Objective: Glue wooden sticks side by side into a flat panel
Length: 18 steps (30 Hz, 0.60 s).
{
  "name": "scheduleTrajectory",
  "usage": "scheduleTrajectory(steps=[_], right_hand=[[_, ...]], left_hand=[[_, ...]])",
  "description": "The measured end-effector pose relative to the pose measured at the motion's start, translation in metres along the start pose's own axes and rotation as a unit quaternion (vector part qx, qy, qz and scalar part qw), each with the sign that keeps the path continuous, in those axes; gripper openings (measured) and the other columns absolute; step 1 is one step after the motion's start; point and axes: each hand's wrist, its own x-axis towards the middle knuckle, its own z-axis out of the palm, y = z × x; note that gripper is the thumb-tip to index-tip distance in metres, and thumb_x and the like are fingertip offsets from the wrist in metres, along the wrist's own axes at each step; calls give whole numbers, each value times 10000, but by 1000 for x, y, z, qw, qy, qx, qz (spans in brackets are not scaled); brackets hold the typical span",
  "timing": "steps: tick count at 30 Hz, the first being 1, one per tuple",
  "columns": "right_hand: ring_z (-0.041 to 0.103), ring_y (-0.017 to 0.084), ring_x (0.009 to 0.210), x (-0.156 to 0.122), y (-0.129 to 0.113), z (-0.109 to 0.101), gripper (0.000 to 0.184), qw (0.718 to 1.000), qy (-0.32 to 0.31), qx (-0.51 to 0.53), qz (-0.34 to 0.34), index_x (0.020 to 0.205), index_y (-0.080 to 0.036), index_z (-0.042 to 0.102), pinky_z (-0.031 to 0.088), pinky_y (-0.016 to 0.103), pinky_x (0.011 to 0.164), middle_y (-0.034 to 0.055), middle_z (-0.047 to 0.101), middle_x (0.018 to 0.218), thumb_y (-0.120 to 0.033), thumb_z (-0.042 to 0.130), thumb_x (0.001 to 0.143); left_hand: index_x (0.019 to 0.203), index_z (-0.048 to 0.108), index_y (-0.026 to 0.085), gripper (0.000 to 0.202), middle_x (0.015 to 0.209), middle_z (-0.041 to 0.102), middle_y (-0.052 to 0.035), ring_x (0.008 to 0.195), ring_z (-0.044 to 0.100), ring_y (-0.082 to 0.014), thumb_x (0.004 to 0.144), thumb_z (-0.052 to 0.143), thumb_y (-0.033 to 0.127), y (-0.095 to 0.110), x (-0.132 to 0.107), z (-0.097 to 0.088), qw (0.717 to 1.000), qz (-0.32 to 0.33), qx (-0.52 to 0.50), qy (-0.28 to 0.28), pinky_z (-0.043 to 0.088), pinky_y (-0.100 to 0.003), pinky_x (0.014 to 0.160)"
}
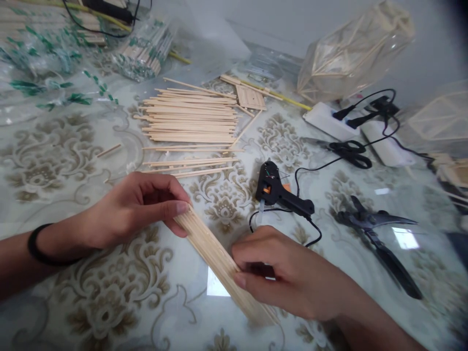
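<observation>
A flat panel of wooden sticks, joined side by side, lies slanted just above the table between both hands. My left hand pinches its far upper end with thumb and fingers. My right hand grips its near lower end, fingers curled round the edge. A black band circles my left wrist. Behind the panel a loose pile of long wooden sticks lies on the table.
A black glue gun with its cord lies right of the panel. Black scissors, black cutters, a white power strip, plastic-wrapped stick frames, a small stick panel and stick packets lie on the patterned tablecloth.
</observation>
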Motion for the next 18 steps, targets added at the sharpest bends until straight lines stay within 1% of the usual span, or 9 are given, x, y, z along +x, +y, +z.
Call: scheduleTrajectory(steps=[3, 8, 10, 13, 16, 18], right_hand=[[341, 93, 530, -1, 1, -1, 416, 1000, 4, -9, -8, 688, -250, 269, 264, 283, 528, -81, 314, 595, -245, 553, 993], [324, 91, 527, -1, 1, -2, 423, 1000, 11, -3, -2, 667, -244, 271, 258, 281, 527, -82, 294, 587, -227, 563, 972], [323, 89, 531, -1, 0, -2, 419, 1000, 13, -3, -2, 670, -243, 282, 264, 273, 531, -84, 299, 589, -230, 565, 979], [345, 88, 535, -2, -2, -2, 404, 1000, 15, -3, -1, 686, -242, 333, 283, 260, 543, -90, 335, 587, -260, 591, 997], [367, 92, 542, -4, -2, -2, 388, 1000, 10, -11, 12, 695, -237, 409, 299, 256, 554, -93, 376, 583, -302, 626, 1010], [377, 92, 548, -6, -1, -3, 423, 1000, 3, -11, 19, 685, -226, 467, 315, 256, 573, -91, 417, 579, -384, 652, 1032]], left_hand=[[883, 783, 169, 114, 823, 793, 1, 704, 826, -147, 925, 837, 261, 0, 0, -1, 1000, -3, -3, -1, 648, -131, 696], [889, 784, 171, 138, 843, 800, -11, 708, 826, -163, 920, 848, 289, -2, 1, -3, 1000, 2, 0, 3, 661, -156, 696], [899, 785, 176, 137, 846, 803, -9, 710, 823, -153, 933, 837, 298, -2, 1, -4, 1000, 2, 4, 1, 655, -148, 698], [905, 781, 177, 140, 842, 802, -5, 715, 818, -137, 942, 829, 303, -3, 0, -4, 1000, 5, 12, 2, 640, -125, 698], [909, 774, 171, 155, 836, 799, -9, 705, 814, -137, 936, 835, 311, -4, 0, -3, 1000, 6, 16, 5, 637, -128, 690], [914, 774, 170, 163, 839, 797, -12, 701, 812, -136, 934, 838, 318, -5, -1, -2, 1000, 11, 13, 6, 639, -134, 693]])
